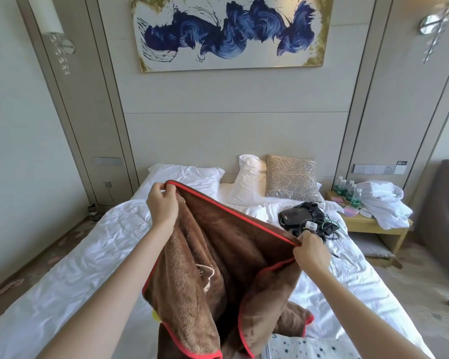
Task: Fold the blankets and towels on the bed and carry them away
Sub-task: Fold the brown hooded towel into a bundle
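A brown fleece blanket [218, 268] with red trim hangs in the air above the white bed [70, 268]. My left hand [162, 203] pinches its red edge at the upper left corner. Lower and to the right, my right hand [310, 251] grips the same edge. The stretch between the hands is taut; the rest droops in folds, and the lower end touches the bed. A white cloth with dark speckles [309, 348] lies on the bed at the bottom edge, partly under the blanket.
A black device with tangled cables [306, 218] lies on the bed's right side. White pillows [187, 176] and a beige cushion [292, 178] sit at the headboard. The bedside table [373, 224] holds water bottles [347, 190] and crumpled white linen [384, 203]. A grey armchair [443, 203] stands far right.
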Demonstrator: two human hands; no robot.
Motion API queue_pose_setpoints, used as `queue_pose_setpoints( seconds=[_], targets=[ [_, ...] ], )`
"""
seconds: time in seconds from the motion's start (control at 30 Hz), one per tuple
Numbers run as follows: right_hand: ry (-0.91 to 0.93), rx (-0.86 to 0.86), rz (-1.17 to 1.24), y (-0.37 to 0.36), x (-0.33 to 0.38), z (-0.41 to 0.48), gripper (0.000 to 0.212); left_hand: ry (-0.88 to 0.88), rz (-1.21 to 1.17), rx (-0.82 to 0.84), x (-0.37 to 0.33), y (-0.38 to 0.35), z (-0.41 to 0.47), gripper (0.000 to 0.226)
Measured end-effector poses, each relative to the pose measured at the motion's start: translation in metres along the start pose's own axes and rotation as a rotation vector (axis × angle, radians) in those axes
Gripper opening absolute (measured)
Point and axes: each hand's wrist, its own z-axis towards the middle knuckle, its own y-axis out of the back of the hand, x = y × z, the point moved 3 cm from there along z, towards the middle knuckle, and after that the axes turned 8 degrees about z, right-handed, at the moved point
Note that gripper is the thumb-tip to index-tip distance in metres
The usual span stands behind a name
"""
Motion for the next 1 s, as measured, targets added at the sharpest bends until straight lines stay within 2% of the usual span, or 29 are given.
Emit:
queue_pose_setpoints(
  seconds=[0.1, 0.17, 0.23, 0.37, 0.47, 0.53, 0.63, 0.77, 0.9, 1.0],
  targets=[
    [0.001, 0.025, 0.254, -0.003, -0.006, 0.002, 0.025, 0.019, 0.016, 0.023, 0.004, -0.002, 0.002, 0.017],
    [0.091, 0.091, 0.484, -0.001, 0.011, 0.002, 0.028, 0.05, 0.068, 0.112, 0.01, -0.009, -0.001, 0.013],
    [0.165, 0.136, 0.6, 0.006, 0.037, 0.002, 0.037, 0.062, 0.128, 0.237, 0.015, -0.017, -0.01, 0.015],
    [0.328, 0.199, 0.668, 0.023, 0.093, -0.002, 0.046, -0.104, 0.108, 0.626, 0.008, -0.038, -0.039, 0.032],
    [0.411, 0.22, 0.633, 0.028, 0.125, -0.006, 0.034, -0.207, 0.142, 0.905, -0.002, -0.05, -0.064, 0.039],
    [0.444, 0.246, 0.623, 0.029, 0.138, -0.008, 0.026, -0.246, 0.181, 0.972, -0.003, -0.056, -0.074, 0.033],
    [0.463, 0.261, 0.595, 0.027, 0.14, -0.009, 0.022, -0.298, 0.194, 0.901, -0.003, -0.056, -0.079, 0.016],
    [0.426, 0.215, 0.442, 0.017, 0.117, -0.002, 0.01, -0.314, 0.18, 0.719, -0.007, -0.051, -0.07, 0.031],
    [0.297, 0.156, 0.252, 0.004, 0.075, 0.005, 0.01, -0.218, 0.125, 0.558, -0.005, -0.044, -0.047, 0.03],
    [0.194, 0.133, 0.303, 0.003, 0.048, 0.009, 0.006, -0.131, 0.082, 0.437, 0.002, -0.034, -0.027, 0.027]
  ],
)
